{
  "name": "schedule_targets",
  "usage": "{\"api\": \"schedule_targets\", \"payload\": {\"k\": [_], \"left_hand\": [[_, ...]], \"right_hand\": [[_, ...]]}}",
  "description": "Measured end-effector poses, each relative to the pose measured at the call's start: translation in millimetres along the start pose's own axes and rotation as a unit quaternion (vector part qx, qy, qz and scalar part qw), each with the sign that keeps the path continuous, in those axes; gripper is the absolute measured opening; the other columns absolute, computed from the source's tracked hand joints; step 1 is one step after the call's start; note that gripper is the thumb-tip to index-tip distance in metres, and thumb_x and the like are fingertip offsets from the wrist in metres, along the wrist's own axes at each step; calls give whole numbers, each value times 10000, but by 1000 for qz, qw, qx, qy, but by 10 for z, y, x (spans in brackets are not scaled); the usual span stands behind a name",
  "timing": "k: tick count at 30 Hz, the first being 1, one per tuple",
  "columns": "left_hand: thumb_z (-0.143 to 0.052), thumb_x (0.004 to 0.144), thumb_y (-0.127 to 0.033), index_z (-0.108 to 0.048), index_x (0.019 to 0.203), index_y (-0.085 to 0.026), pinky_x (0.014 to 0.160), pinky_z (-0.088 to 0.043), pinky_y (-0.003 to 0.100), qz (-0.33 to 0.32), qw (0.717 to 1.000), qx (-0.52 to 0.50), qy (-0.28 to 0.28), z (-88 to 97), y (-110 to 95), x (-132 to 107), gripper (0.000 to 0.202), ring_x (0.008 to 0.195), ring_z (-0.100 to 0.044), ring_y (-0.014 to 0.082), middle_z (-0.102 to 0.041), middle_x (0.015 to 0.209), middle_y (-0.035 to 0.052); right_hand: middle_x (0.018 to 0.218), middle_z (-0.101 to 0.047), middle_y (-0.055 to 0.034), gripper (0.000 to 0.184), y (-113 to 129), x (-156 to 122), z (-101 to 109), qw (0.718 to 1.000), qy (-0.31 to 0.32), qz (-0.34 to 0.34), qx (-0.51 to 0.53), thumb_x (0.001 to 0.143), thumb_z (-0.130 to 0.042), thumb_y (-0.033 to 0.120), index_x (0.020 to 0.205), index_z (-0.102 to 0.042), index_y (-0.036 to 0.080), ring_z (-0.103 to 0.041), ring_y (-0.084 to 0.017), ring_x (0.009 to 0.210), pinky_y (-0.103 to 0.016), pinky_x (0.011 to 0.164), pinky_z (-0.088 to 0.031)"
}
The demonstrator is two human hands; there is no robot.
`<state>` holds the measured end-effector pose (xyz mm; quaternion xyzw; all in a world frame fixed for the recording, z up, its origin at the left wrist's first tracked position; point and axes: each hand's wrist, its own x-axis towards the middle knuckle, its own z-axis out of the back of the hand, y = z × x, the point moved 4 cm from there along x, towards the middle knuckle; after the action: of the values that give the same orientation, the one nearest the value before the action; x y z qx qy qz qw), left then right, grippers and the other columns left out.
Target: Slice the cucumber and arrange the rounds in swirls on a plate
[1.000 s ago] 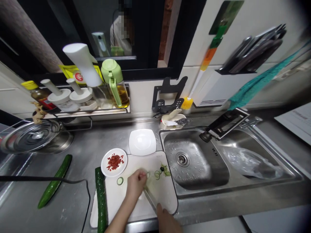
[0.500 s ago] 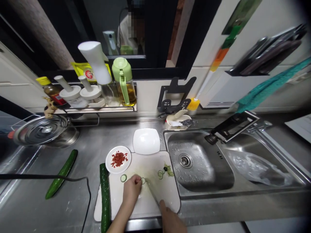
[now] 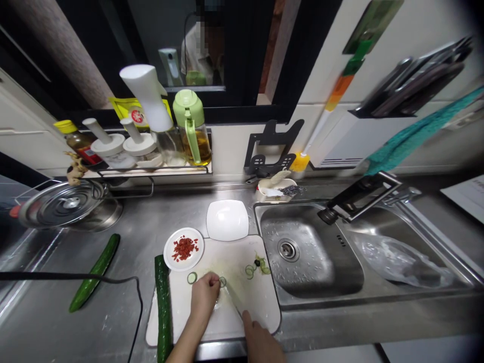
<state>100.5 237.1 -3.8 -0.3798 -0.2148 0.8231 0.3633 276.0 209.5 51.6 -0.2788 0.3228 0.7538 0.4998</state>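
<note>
– Steel worktop, white chopping board at its front edge, sink alongside. What are the hands doing?

– The left hand is bunched, fingertips pressed down on a cucumber piece near the middle of the board. Most of the piece is hidden beneath them. The right hand is closed round the handle of a knife, low in the frame at the board's near edge.

– Which way does the knife lie?

– Its long axis runs on a diagonal across the board. The handle sits at the near right and the tip points away from the person and to the left, ending just beside the left fingertips. The blade is blurred, so the tilt of its edge cannot be made out.

– Where is the risk?

– At that meeting point, most likely. Blade and fingertips are almost touching, and the piece is small and round. It could roll or slip under pressure and bring the edge onto a finger. Loose slices lie near the board's sink side, where a sweep of the blade could push them off. A whole cucumber lies along the board's left edge, pointing away from the person, and a nudge from the forearm might roll it onto the worktop.

– Anything else in shot?

– A round plate of red berries at the board's far left corner, a square white plate behind the board, and a second cucumber well apart to the left.
</note>
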Motion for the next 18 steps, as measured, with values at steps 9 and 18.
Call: {"api": "schedule_targets", "payload": {"k": [9,18], "left_hand": [[-520,721,-173,-648,666,-192,576,-367,187,-6,1000,4,3,16,-14,-8,141,592,-590,114,-645,593,-25],[-517,727,-177,-659,680,-191,589,-368,191,-13,1000,1,2,9,-16,-9,150,614,-591,117,-649,618,-20]], "right_hand": [[1042,-633,-150,751,18,-1,36,1000,7,-3,6,665,-365,-87,1373,-342,165,-619,-274,941,-350,743,-472],[1119,-611,-163,754,18,148,-113,999,38,-24,11,698,-308,-95,1408,-289,157,-575,-272,1041,-361,848,-448]]}}
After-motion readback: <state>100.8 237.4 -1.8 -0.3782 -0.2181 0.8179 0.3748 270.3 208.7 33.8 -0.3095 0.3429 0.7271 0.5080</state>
